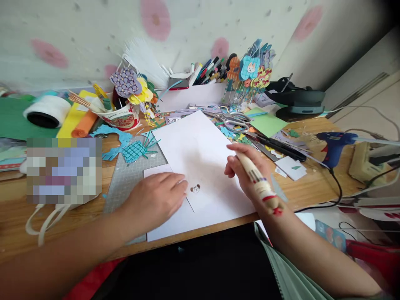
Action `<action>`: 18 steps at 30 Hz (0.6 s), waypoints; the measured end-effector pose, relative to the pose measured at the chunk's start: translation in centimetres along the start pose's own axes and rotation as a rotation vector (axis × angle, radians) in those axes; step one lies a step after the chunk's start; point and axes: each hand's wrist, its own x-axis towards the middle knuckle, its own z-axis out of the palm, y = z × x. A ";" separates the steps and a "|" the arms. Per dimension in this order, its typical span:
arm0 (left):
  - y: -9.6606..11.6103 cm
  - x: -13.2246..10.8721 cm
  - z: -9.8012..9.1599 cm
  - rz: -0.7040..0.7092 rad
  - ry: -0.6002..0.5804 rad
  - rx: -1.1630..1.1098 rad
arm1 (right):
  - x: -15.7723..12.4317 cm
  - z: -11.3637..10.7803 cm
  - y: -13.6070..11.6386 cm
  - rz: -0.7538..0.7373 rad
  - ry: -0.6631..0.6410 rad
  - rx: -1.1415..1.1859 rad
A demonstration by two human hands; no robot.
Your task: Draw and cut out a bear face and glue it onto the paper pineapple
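My left hand lies palm down with fingers stretched out on a small white card that rests on a large white sheet. A tiny animal-face drawing or sticker sits on the paper just right of its fingertips. My right hand is closed around a thick multi-colour pen with a figure at its top end; the pen's tip end is hidden in the fingers, above the large sheet's right part.
A grey cutting mat lies under the papers. Behind are scissors, a cup of craft sticks and paper flowers, pens, blue paper cut-outs, a tape roll, a blue glue gun with cable, and a black stand.
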 end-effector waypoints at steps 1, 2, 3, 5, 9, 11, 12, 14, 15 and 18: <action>-0.3 -0.3 0.0 -0.073 -0.056 0.006 | -0.3 -0.8 -0.2 -0.055 -0.082 -0.131; -0.5 -0.5 -0.1 -0.142 -0.110 0.005 | -0.5 -1.7 -0.2 -0.119 -0.158 -0.267; -0.6 -0.8 -0.1 -0.191 -0.142 0.009 | -0.8 -2.4 -0.2 -0.178 -0.229 -0.390; -0.5 -1.2 -0.2 -0.265 -0.184 0.019 | -1.3 -3.7 0.0 -0.268 -0.345 -0.571; 0.3 -1.0 -0.1 -0.373 -0.225 0.050 | -2.6 -5.1 1.0 -0.324 -0.485 -0.701; 0.9 -0.6 0.3 -0.414 -0.231 0.055 | -3.2 -5.2 1.4 -0.339 -0.507 -0.721; 1.2 -0.5 0.5 -0.430 -0.228 0.054 | -3.4 -5.2 1.6 -0.348 -0.505 -0.730; 1.6 -0.2 0.9 -0.454 -0.214 0.042 | -3.9 -5.1 1.8 -0.370 -0.485 -0.746; 1.8 -0.1 1.1 -0.466 -0.203 0.031 | -4.1 -5.0 1.9 -0.383 -0.472 -0.752; 1.4 0.3 1.4 -0.521 -0.154 -0.010 | -4.4 -4.8 2.1 -0.412 -0.437 -0.761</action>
